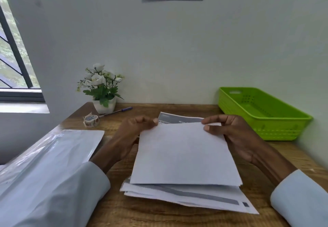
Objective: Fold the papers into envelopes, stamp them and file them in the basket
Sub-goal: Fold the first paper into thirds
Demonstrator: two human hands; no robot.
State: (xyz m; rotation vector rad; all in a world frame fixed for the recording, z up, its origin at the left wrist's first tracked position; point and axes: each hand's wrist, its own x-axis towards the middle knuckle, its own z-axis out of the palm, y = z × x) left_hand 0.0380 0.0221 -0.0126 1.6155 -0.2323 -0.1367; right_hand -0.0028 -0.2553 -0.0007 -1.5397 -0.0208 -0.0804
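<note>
A white sheet of paper (184, 154) is doubled over in front of me, its blank back facing up and a grey printed strip showing past its far edge. My left hand (134, 130) pinches the far left corner of the folded flap. My right hand (229, 132) pinches the far right corner. Under the sheet lies a loose stack of printed papers (204, 198) on the wooden desk (159, 214). A lime green plastic basket (262, 114) stands at the back right, with nothing visible inside it.
A pack of white envelopes in clear wrap (58, 148) lies at the left. A roll of patterned tape (91, 120), a pen (116, 112) and a potted white flower (102, 89) sit at the back left against the wall. A window is at far left.
</note>
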